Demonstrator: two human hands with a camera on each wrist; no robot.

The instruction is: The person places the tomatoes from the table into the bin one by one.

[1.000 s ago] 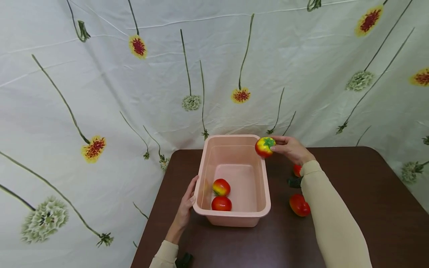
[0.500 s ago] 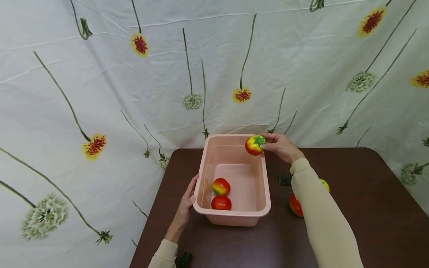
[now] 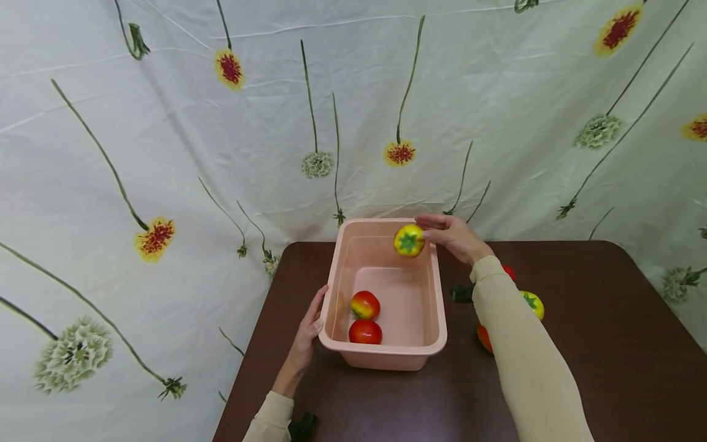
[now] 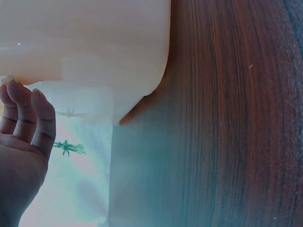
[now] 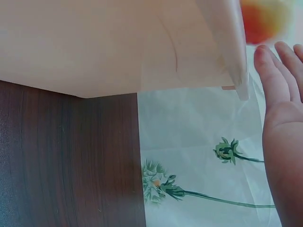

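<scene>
A yellow-and-red tomato (image 3: 409, 240) with a green star-shaped top is over the far right part of a pink plastic bin (image 3: 381, 350). My right hand (image 3: 455, 238) is beside it above the bin's right rim. In the right wrist view, its fingers (image 5: 274, 78) are extended, and the blurred tomato (image 5: 266, 21) lies beyond their tips. My left hand (image 3: 304, 344) holds the bin's left side, its bent fingers (image 4: 42, 111) against the outer wall. Two red-yellow fruits (image 3: 365, 305) lie on the bin floor near its front left.
Right of the bin, a yellow fruit (image 3: 533, 304) and red ones (image 3: 483, 338) sit on the dark wood table (image 3: 602, 325), partly covered by my right sleeve (image 3: 530, 362). Small dark devices (image 3: 462, 293) show by both wrists. A white flower-print cloth (image 3: 265, 123) hangs behind.
My right hand has carried the tomato left from the right rim to over the bin, and its fingers have opened away from it. My left hand stays on the bin.
</scene>
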